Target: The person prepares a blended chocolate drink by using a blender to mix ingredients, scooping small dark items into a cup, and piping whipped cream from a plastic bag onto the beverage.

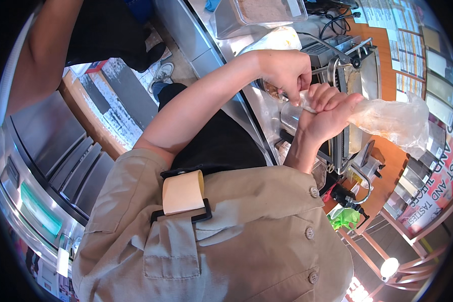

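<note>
A translucent plastic bag [392,117] with orange smears lies across my right hand [326,107]. The fingers of that hand are curled around its narrow part, palm up, and its loose, crumpled end flares out to the right. My left hand [285,75] meets the other, narrow end, thumb and fingers pinched there; the exact grip is partly hidden. Just below my left hand, a round container [270,90] with brown contents stands on the steel counter [249,96]. A clear container [290,115] is beside my right wrist.
Beyond my hands stands a contact grill [356,75] with its lid raised. A tub of brown powder [262,11] and a white wrapper [273,39] sit further along. Another person's arm [45,53] is at upper left. A phone [367,153] and green bag [345,219] are at right.
</note>
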The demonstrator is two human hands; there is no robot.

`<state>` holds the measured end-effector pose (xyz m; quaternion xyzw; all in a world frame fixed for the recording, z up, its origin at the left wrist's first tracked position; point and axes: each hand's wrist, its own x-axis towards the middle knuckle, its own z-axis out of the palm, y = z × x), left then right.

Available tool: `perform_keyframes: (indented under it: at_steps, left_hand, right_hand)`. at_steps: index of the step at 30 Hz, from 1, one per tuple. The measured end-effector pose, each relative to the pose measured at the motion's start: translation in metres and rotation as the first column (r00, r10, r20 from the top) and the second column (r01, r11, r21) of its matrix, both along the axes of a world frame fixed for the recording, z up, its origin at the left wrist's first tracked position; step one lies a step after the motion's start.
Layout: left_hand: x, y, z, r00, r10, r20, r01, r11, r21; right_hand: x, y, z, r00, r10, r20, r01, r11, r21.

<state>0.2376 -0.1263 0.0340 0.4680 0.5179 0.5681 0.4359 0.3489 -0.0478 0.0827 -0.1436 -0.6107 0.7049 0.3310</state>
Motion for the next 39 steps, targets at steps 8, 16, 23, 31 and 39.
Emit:
perform_keyframes:
  at_steps: [8,16,23,31,39]
  left_hand:
    - [-0.003,-0.005,-0.002,0.998,-0.031,-0.048,0.031,0.999,-0.019]
    - [-0.008,-0.001,-0.007,0.966,-0.069,-0.251,0.080,0.996,0.034]
    - [-0.007,-0.002,-0.005,0.966,-0.051,-0.253,0.068,0.996,0.061]
    - [-0.005,0.000,-0.003,0.975,-0.048,-0.218,0.060,0.997,0.050]
    - [-0.003,-0.005,0.002,0.978,-0.010,-0.206,0.021,0.999,0.050]
  right_hand:
    - [-0.002,-0.001,-0.003,1.000,0.016,-0.014,-0.017,0.999,-0.034]
    - [-0.002,-0.004,-0.008,1.000,0.018,0.019,-0.019,0.999,0.040]
    - [-0.002,-0.005,-0.009,0.997,0.021,0.075,-0.023,1.000,0.018]
    - [-0.004,-0.007,-0.009,0.995,0.026,0.092,-0.035,0.995,0.097]
    - [-0.004,-0.009,-0.009,0.994,0.003,0.107,-0.017,0.992,0.124]
